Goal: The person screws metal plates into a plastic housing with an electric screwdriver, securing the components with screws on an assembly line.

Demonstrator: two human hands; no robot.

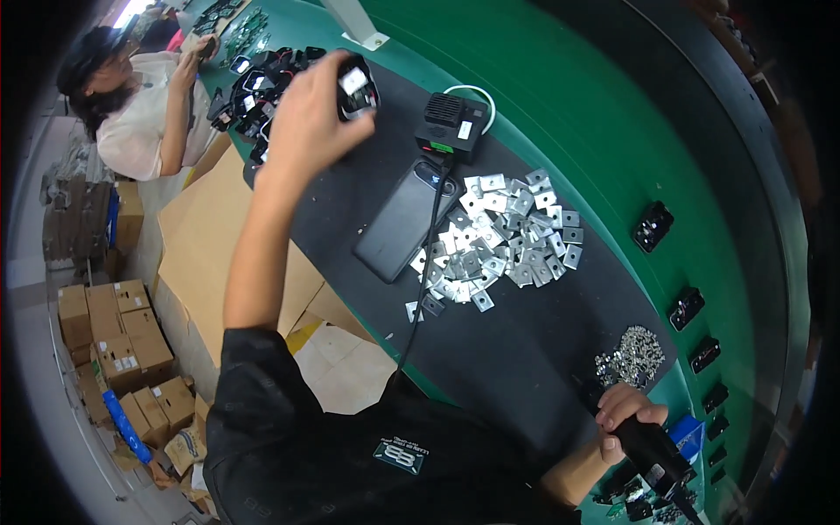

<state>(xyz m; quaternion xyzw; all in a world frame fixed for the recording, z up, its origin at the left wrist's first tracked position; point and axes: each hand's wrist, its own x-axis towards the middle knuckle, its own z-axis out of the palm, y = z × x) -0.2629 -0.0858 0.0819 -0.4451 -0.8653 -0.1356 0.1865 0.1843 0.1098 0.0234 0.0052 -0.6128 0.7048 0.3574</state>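
Observation:
My left hand [306,122] is raised at the far left of the black mat, its fingers closed round a small black plastic housing [357,89] with a white patch and parts inside. Beside it lies a heap of similar black housings [254,92] with some red wires. At the lower right, my right hand [626,409] grips a black electric screwdriver [652,451], its tip pointing toward a pile of small silver screws [637,354]. Between my hands lies a heap of flat metal plates [516,236], each with a hole.
A black power bank [398,223] with a cable and a black boxy device [451,127] stand on the mat [507,359]. Along the green belt [604,149] sit several black housings [687,308]. A blue bin [687,437] is at right. Another person [144,114] works at upper left; cartons [114,319] stand below.

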